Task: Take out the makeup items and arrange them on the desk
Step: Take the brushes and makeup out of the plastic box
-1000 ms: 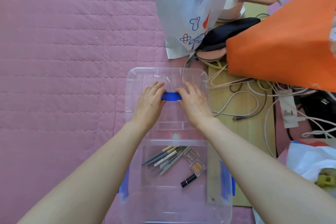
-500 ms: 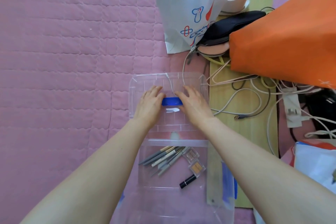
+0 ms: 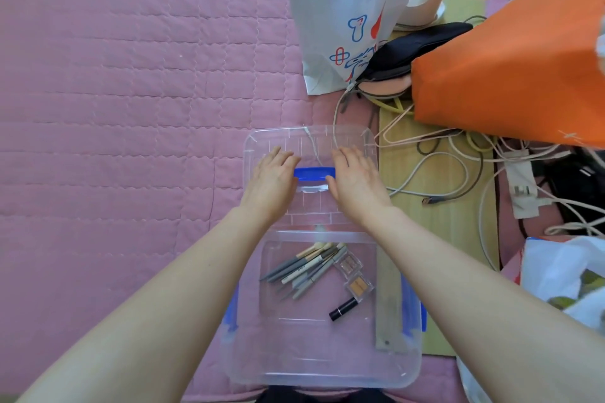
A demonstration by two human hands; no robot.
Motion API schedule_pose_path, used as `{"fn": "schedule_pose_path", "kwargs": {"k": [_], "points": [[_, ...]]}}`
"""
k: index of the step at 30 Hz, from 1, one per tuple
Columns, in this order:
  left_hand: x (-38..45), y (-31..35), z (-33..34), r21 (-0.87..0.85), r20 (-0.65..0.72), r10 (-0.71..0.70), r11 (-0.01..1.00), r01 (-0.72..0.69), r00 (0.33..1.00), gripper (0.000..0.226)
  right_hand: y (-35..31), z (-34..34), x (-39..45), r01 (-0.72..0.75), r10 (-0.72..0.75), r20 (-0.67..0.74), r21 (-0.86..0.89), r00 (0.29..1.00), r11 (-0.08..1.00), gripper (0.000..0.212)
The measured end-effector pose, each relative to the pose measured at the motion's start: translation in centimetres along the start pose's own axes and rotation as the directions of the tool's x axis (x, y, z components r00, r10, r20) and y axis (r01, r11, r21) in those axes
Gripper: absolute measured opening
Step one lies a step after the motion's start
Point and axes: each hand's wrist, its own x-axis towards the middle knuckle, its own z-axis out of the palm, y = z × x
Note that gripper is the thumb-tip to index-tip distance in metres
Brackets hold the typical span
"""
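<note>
Little has shifted: both hands stay on the lid. Low centre, grey makeup pencils (image 3: 306, 268) lie in the clear plastic box (image 3: 322, 366). Farther up, left hand (image 3: 271, 178) and right hand (image 3: 355, 180) rest flat, fingers relaxed, flanking the blue handle (image 3: 313, 172) of the clear lid (image 3: 311, 141), apparently setting it aside.

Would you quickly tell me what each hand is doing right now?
Left hand: open, fingers flat on the clear lid beside its blue handle.
Right hand: open, flat on the lid at the handle's other end.

Pink quilt (image 3: 114, 108), orange bag (image 3: 510, 75), blue handle (image 3: 314, 172).
</note>
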Motion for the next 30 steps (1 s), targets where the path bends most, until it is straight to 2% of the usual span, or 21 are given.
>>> {"fn": "schedule_pose_path", "kwargs": {"k": [5, 12, 18, 25, 30], "points": [[-3.5, 1.1, -1.3, -0.032, -0.151, 0.073, 0.996, -0.079, 0.986, 0.04, -1.3, -1.8, -3.6, 0.011, -0.009, -0.074, 0.019, 0.997, 1.0, 0.052], [-9.5, 2.6, -2.6, -0.067, -0.279, 0.136, 0.985, -0.161, 0.951, 0.034, -1.8, -3.1, -10.3, 0.055, -0.053, -0.112, 0.017, 0.992, 0.998, 0.054], [-14.4, 3.4, -1.7, -0.093, -0.304, 0.131, 0.982, -0.166, 0.944, 0.032, -1.8, -2.1, -15.1, 0.075, -0.069, -0.118, 0.05, 0.991, 0.996, 0.054], [-17.9, 3.5, 1.6, -0.084, -0.228, 0.124, 0.986, -0.147, 0.966, 0.031, -2.2, 1.8, -18.9, 0.065, -0.059, -0.065, 0.096, 0.996, 0.993, 0.05], [-17.8, 2.8, 4.5, -0.051, 0.054, 0.0, 0.999, 0.003, 0.999, 0.037, -2.3, 4.9, -19.6, -0.017, 0.009, 0.068, 0.113, 0.998, 0.993, 0.048]]}}
